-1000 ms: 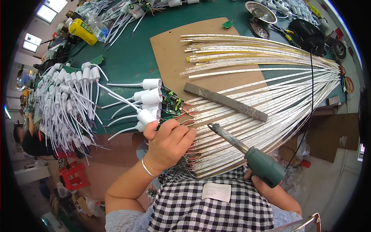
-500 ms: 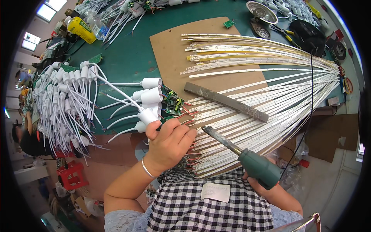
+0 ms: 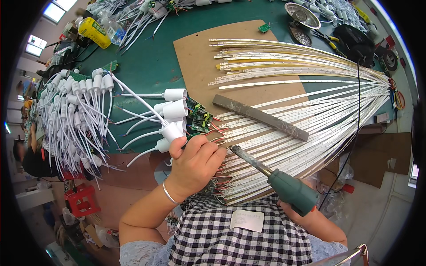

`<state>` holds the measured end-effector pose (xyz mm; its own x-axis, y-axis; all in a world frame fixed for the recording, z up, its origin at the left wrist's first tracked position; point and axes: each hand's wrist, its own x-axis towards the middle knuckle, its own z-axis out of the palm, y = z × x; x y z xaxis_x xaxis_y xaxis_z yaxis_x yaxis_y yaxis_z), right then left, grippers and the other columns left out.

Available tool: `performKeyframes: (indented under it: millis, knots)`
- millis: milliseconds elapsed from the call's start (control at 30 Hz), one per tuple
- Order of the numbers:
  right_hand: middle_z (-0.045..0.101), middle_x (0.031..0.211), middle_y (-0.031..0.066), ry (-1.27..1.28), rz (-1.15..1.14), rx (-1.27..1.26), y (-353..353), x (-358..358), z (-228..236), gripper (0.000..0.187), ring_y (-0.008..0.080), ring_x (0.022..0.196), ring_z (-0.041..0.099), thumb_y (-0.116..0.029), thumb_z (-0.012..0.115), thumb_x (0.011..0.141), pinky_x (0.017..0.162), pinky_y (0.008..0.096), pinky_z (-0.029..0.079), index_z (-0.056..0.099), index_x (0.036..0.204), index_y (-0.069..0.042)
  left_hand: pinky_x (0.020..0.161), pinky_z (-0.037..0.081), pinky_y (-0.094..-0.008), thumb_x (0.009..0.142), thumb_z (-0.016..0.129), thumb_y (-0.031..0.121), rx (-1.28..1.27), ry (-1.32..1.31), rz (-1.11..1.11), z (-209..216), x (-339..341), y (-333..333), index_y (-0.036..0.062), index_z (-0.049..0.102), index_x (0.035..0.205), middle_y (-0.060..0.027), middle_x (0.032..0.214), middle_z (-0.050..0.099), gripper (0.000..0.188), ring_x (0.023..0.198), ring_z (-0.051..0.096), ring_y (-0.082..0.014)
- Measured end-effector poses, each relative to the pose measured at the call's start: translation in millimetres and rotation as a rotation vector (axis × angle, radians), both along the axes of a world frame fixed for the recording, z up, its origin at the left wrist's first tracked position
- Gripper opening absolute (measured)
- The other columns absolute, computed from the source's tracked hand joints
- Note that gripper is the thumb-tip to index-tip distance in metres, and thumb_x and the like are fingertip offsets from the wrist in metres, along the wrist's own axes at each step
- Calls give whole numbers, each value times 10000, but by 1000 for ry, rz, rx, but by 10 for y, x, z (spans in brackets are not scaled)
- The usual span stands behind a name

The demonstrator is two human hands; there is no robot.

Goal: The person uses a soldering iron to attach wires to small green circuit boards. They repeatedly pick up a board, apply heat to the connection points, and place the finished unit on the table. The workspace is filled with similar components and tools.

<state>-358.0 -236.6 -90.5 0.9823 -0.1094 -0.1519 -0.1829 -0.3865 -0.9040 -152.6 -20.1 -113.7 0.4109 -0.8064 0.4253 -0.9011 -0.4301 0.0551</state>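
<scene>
My left hand (image 3: 195,166) is closed with curled fingers at the left ends of the white LED strips (image 3: 275,155); what it pinches is hidden behind the fingers. A white cylindrical lamp holder (image 3: 172,131) with a white cable lies against its thumb. Just above the fingers are thin red and white wires (image 3: 216,127) and green circuit boards (image 3: 200,120). My right hand (image 3: 290,212), partly hidden, grips the green handle of a soldering iron (image 3: 290,188). The iron's dark tip is near the strip ends, close to my left fingertips.
A grey metal bar (image 3: 262,117) lies across the strips on a brown board (image 3: 195,57). White cabled lamp holders (image 3: 66,102) pile up at the left. A metal dish (image 3: 302,15) and pliers (image 3: 330,42) sit at the far right. The iron's black cord (image 3: 358,102) crosses the strips.
The soldering iron has shifted slightly left, bringing its tip closer to my left fingertips. My left hand stays almost in place.
</scene>
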Motion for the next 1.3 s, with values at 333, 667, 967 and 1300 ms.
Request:
performKeyframes:
  millis: [333, 667, 967, 1300]
  knots:
    - [655, 977, 115, -98, 72, -135, -34, 38, -1, 303, 299, 876, 628, -81, 698, 741, 776, 356, 507, 649, 1036, -32, 956, 224, -380, 775, 605, 180, 4, 17, 4, 9, 1, -21, 183, 656, 869, 71, 863, 594, 107, 955, 547, -118]
    - [634, 954, 118, -25, -61, 29, -15, -53, -18, 270, 277, 847, 630, -71, 667, 774, 745, 334, 501, 643, 1038, -19, 933, 238, -375, 755, 609, 181, 6, -8, 1, 20, 7, -38, 179, 654, 864, 69, 850, 596, 118, 938, 549, -120]
    - [572, 1151, 124, -98, -222, 525, 35, 134, -21, 614, 234, 1021, 592, -183, 637, 824, 909, 398, 480, 392, 1354, 8, 922, 240, -378, 754, 608, 186, 9, -3, -2, 41, 5, -41, 171, 654, 873, 63, 848, 594, 128, 934, 551, -124]
    - [316, 1471, 80, -239, -294, 973, 380, 1026, -162, 945, 199, 1344, 350, -138, 677, 792, 1105, 447, 329, 76, 1519, -88, 903, 242, -380, 745, 610, 188, 28, -7, 10, 65, 7, -72, 173, 648, 868, 69, 831, 581, 129, 916, 553, -123]
